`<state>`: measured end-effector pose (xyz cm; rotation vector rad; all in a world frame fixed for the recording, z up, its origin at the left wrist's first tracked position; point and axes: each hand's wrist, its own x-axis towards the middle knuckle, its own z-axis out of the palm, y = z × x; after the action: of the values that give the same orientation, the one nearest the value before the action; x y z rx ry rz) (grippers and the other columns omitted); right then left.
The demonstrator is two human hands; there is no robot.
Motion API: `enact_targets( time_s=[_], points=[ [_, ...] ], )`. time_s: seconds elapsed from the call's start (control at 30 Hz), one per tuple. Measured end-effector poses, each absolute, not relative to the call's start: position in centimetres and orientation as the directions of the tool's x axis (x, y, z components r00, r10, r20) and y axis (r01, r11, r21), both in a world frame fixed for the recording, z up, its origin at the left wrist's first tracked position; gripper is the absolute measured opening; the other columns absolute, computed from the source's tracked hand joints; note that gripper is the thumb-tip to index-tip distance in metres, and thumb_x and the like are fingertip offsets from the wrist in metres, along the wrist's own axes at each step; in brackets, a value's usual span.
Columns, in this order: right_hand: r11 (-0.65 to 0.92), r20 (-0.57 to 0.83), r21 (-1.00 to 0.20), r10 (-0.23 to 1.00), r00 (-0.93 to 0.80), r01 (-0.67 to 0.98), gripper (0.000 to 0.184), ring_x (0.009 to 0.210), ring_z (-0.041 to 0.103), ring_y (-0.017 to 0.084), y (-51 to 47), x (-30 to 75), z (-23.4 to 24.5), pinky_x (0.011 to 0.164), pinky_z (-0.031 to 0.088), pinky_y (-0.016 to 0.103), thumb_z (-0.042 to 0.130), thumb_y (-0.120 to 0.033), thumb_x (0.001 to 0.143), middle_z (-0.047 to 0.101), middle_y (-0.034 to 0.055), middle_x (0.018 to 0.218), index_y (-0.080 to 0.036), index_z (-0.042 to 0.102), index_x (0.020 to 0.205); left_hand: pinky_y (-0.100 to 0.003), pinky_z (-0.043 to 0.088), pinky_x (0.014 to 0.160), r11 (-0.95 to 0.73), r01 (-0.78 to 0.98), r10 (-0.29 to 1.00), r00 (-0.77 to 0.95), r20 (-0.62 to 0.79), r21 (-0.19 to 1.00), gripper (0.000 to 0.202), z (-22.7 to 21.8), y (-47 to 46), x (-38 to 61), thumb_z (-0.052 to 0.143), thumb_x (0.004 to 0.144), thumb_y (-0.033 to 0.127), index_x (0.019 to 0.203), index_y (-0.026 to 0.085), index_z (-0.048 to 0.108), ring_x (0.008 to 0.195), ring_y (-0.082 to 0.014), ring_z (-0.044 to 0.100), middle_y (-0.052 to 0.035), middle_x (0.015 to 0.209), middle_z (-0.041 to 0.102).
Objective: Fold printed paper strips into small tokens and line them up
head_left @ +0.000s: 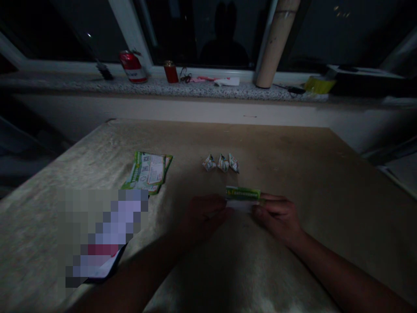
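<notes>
A small green and white strip of paper [243,194] lies on the table between my two hands. My left hand [203,217] pinches its left end with curled fingers. My right hand [278,216] grips the right end, fingers closed over the edge. Just beyond the strip, three small folded paper pieces [221,163] sit in a row on the table. The light is dim, so the fingertips are hard to make out.
A stack of green printed leaflets [148,171] lies at the left of the brown table [293,148]. A blurred flat object [104,234] sits near the front left. On the windowsill stand red cans [133,66], a cardboard tube [275,43] and yellow tape [319,84].
</notes>
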<state>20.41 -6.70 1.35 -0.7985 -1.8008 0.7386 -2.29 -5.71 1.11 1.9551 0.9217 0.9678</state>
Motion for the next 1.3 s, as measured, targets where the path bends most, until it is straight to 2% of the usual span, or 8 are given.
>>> enact_targets(
  time_s=[0.1,0.27,0.6,0.83,0.87,0.97,1.1,1.3],
  points=[
    [0.578,0.517,-0.782,0.811,-0.274,0.235,0.045,0.046,0.043,0.010,-6.8,20.2,1.4,0.044,0.035,0.023,0.057,-0.028,0.096,0.045,-0.0020,0.051,-0.018,0.057,0.052,-0.028,0.053,0.070,-0.425,0.261,0.854,0.434,0.288,0.867,0.030,1.3,-5.9,-2.2,0.054,0.095,0.037,0.084,0.019,0.074,0.076,-0.0169,0.070,-0.0054,0.085,0.074],
    [0.550,0.489,-0.790,0.832,-0.263,0.270,0.050,0.043,0.036,0.009,-7.0,20.1,1.3,0.040,0.029,0.024,0.058,-0.030,0.096,0.038,-0.0031,0.049,-0.019,0.051,0.047,-0.025,0.052,0.063,-0.478,0.264,0.838,0.422,0.346,0.838,0.029,1.4,-6.0,-2.0,0.056,0.094,0.034,0.077,0.017,0.073,0.068,-0.0143,0.068,-0.0054,0.081,0.075],
    [0.517,0.479,-0.833,0.852,-0.212,0.198,0.020,0.061,0.068,0.016,-6.9,20.2,1.4,0.053,0.054,0.026,0.069,-0.025,0.088,0.074,0.0045,0.071,-0.021,0.074,0.070,-0.021,0.052,0.060,-0.490,0.300,0.855,0.347,0.385,0.818,0.021,1.7,-6.0,-2.0,0.060,0.090,0.027,0.077,0.018,0.073,0.063,-0.0116,0.067,-0.0022,0.077,0.076],
    [0.493,0.486,-0.863,0.870,-0.087,0.106,0.009,0.072,0.069,0.015,-6.6,21.0,1.2,0.064,0.055,0.026,0.074,-0.021,0.084,0.073,0.0032,0.080,-0.022,0.071,0.076,-0.020,0.048,0.056,-0.560,0.261,0.798,0.424,0.428,0.786,0.027,1.8,-6.2,-1.9,0.057,0.092,0.026,0.069,0.017,0.068,0.060,-0.0103,0.064,-0.0029,0.071,0.072],
    [0.486,0.476,-0.868,0.873,-0.107,0.104,0.002,0.075,0.069,0.016,-6.6,21.0,1.2,0.066,0.056,0.027,0.074,-0.022,0.084,0.073,0.0039,0.082,-0.022,0.073,0.083,-0.020,0.048,0.056,-0.587,0.266,0.773,0.466,0.432,0.764,0.028,1.8,-6.2,-1.8,0.056,0.093,0.026,0.069,0.017,0.068,0.060,-0.0104,0.064,-0.0032,0.070,0.071],
    [0.485,0.442,-0.862,0.862,-0.249,0.148,0.015,0.082,0.070,0.019,-6.5,20.7,1.2,0.071,0.057,0.030,0.076,-0.025,0.083,0.074,0.0066,0.089,-0.022,0.075,0.098,-0.022,0.047,0.058,-0.672,0.282,0.694,0.562,0.450,0.685,0.029,1.7,-6.4,-1.4,0.054,0.094,0.026,0.069,0.017,0.067,0.060,-0.0110,0.062,-0.0031,0.068,0.070],
    [0.502,0.422,-0.851,0.827,-0.372,0.151,0.011,0.074,0.069,0.017,-6.6,20.1,1.2,0.065,0.056,0.028,0.074,-0.026,0.086,0.073,0.0060,0.084,-0.021,0.077,0.095,-0.024,0.047,0.060,-0.717,0.308,0.653,0.611,0.447,0.626,0.032,1.3,-6.5,-1.2,0.051,0.096,0.027,0.068,0.019,0.064,0.059,-0.0117,0.059,-0.0015,0.064,0.066],
    [0.475,0.396,-0.870,0.833,-0.387,0.134,0.009,0.070,0.067,0.015,-6.6,20.0,1.1,0.062,0.055,0.026,0.074,-0.026,0.086,0.072,0.0048,0.080,-0.021,0.079,0.092,-0.024,0.048,0.064,-0.699,0.299,0.655,0.631,0.415,0.649,0.030,1.1,-6.4,-1.3,0.048,0.097,0.028,0.074,0.018,0.065,0.065,-0.0129,0.061,-0.0025,0.070,0.068]
  ],
)
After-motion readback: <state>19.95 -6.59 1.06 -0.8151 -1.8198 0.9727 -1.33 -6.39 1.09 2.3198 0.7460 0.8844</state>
